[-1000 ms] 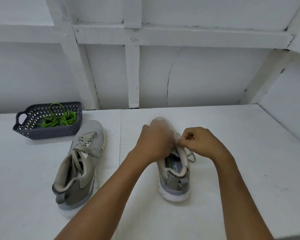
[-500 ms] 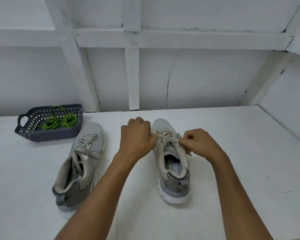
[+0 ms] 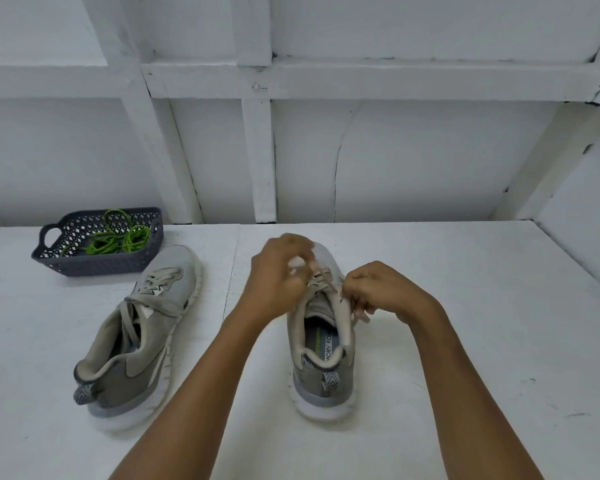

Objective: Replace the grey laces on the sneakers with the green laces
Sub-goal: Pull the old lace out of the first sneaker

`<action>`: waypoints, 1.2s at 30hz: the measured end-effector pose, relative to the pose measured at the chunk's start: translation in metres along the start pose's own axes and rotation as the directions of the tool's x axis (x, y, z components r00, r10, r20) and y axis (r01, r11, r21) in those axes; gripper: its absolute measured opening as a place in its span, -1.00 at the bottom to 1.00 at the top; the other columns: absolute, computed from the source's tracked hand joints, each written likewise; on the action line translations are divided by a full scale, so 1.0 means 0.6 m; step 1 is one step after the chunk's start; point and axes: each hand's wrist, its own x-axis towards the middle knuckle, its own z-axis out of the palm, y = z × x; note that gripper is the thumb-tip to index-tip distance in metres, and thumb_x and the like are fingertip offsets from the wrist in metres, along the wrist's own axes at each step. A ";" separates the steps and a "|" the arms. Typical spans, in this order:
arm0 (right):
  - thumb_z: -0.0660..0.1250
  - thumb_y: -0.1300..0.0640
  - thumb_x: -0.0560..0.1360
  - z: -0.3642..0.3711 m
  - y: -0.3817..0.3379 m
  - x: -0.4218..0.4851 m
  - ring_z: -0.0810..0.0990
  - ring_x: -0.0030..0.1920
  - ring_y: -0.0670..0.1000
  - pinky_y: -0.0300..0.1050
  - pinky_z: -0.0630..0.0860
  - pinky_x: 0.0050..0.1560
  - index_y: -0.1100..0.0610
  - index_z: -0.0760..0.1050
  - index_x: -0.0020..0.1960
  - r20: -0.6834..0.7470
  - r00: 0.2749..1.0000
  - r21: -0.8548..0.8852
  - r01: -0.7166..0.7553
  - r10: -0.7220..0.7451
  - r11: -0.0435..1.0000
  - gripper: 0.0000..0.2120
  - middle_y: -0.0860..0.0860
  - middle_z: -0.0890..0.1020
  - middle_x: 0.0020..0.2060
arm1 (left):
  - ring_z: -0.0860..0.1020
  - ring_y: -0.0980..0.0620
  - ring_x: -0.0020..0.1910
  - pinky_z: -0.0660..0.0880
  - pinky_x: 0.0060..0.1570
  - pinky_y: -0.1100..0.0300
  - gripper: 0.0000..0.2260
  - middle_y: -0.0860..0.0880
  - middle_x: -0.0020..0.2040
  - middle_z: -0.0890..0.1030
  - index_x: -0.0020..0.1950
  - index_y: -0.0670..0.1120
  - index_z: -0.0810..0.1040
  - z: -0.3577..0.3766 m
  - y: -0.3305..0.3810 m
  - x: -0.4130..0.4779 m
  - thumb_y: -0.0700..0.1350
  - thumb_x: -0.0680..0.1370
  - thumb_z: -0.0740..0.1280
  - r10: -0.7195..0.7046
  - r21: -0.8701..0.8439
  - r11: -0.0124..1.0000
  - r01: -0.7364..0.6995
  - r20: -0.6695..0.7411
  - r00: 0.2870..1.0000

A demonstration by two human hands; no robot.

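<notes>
Two grey sneakers stand on the white table. The right sneaker points away from me, heel toward me, with its grey lace crossing the upper eyelets. My left hand is curled over the lace near the toe end and pinches it; the hand is blurred. My right hand pinches the lace at the shoe's right eyelet edge. The left sneaker lies tilted to the left with its grey lace threaded and loose. Green laces lie coiled in a dark basket.
The dark perforated basket sits at the back left of the white table, close to the left sneaker's toe. A white panelled wall rises behind the table and along its right side.
My left hand has shifted from the left side of the sneaker's toe up over the lacing. My right hand stays at the right eyelets, now lower on the lace.
</notes>
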 end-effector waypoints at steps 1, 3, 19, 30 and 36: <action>0.28 0.27 0.47 -0.002 0.002 0.001 0.55 -0.47 0.00 -0.22 0.39 -0.41 0.18 0.56 -0.36 0.014 1.000 0.003 -0.001 0.001 1.000 -0.76 0.13 0.59 -0.45 | 0.52 0.10 0.17 0.40 0.14 0.16 -0.89 0.12 0.10 0.63 -0.10 0.03 0.59 -0.004 -0.003 -0.001 -0.17 0.56 0.39 -0.080 -0.151 0.986 0.066 -0.094 0.992; 0.28 0.29 0.47 -0.003 0.003 0.004 0.56 -0.45 0.02 -0.23 0.38 -0.42 0.16 0.57 -0.37 0.030 1.000 0.015 -0.006 0.006 1.000 -0.74 0.16 0.60 -0.42 | 0.56 0.19 0.11 0.39 0.04 0.33 -0.89 0.16 0.03 0.66 -0.10 -0.01 0.56 -0.012 -0.001 -0.003 -0.18 0.61 0.33 -0.215 -0.324 0.932 0.162 -0.134 0.967; 0.29 0.23 0.47 -0.001 0.004 0.007 0.58 -0.39 0.02 -0.22 0.36 -0.41 0.13 0.55 -0.35 0.038 0.998 -0.043 0.044 -0.042 0.998 -0.77 0.08 0.60 -0.44 | 0.47 0.04 0.05 0.38 0.09 0.05 -0.93 0.07 -0.03 0.49 -0.07 0.02 0.62 0.007 0.010 -0.001 -0.01 0.57 0.39 -0.017 0.174 0.984 -0.037 0.300 0.954; 0.29 0.20 0.48 0.003 0.011 0.006 0.57 -0.41 -0.06 -0.19 0.37 -0.34 0.23 0.58 -0.22 0.016 0.998 -0.054 0.058 -0.057 0.997 -0.83 0.02 0.61 -0.43 | 0.23 0.13 -0.50 0.21 -0.47 0.23 -0.76 0.06 -0.38 0.38 -0.16 -0.06 0.38 -0.034 -0.005 0.014 -0.04 0.69 0.18 -0.386 -0.671 0.703 0.234 -0.085 0.919; 0.30 0.05 0.49 0.011 0.005 0.005 0.56 -0.37 -0.07 -0.20 0.40 -0.29 0.14 0.51 -0.25 -0.006 0.999 -0.165 0.052 -0.054 0.985 -0.79 -0.02 0.61 -0.39 | 0.51 -0.01 0.14 0.43 0.14 0.01 -0.89 0.02 0.14 0.54 0.04 0.03 0.56 -0.051 -0.036 0.010 0.01 0.58 0.31 -0.310 0.444 0.875 0.192 0.211 0.927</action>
